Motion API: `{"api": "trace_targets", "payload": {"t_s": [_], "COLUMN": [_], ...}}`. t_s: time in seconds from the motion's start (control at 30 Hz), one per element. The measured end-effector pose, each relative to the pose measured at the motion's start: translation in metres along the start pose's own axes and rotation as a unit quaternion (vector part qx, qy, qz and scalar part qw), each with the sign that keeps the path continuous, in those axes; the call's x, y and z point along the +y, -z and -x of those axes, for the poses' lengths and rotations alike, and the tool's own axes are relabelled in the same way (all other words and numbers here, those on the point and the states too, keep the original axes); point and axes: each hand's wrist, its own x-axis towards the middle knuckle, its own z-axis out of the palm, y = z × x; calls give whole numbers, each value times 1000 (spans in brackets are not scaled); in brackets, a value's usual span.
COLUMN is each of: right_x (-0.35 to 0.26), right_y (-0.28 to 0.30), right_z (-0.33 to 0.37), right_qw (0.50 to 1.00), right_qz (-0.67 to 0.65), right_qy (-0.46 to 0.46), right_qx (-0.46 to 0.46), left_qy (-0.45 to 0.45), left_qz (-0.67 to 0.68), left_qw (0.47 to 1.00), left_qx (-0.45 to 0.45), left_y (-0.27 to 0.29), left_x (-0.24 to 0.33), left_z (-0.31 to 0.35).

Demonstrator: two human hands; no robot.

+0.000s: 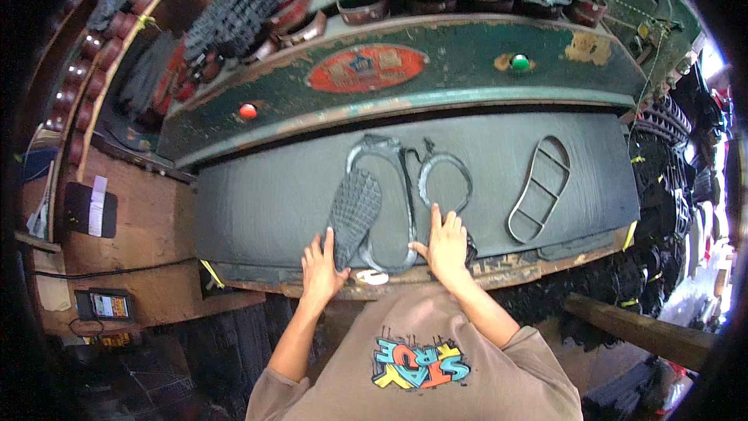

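A dark rubber sole (356, 210) with a blocky tread lies tilted, partly over a sole-shaped rubber offcut frame (407, 195) on the black bed (273, 195) of a green machine. My left hand (321, 267) holds the sole's narrow near end between thumb and index finger. My right hand (446, 249) is open, its thumb touching the frame's right edge and its fingertips at the near side of a rubber ring offcut (421, 184). On the right of the bed rests a sole-shaped metal cutting die (533, 215) with crossbars.
Behind the bed rises a green machine beam (467, 70) with a red button (248, 111) and a green button (520, 62). Treaded rubber sheets (245, 4) and more dies sit on top. A phone-like device (109, 306) lies left; a wooden beam (639, 331) juts in at right.
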Motion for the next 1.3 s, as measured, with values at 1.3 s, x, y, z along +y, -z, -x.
{"api": "trace_targets", "payload": {"t_s": [1.3], "right_x": [600], "right_y": [43], "right_z": [287], "right_qw": [698], "right_qz": [-456], "right_qy": [-385], "right_qx": [395], "left_qy": [-138], "left_qz": [124], "left_qw": [940], "left_qx": [287], "left_y": [452], "left_x": [-15], "left_z": [-249]}}
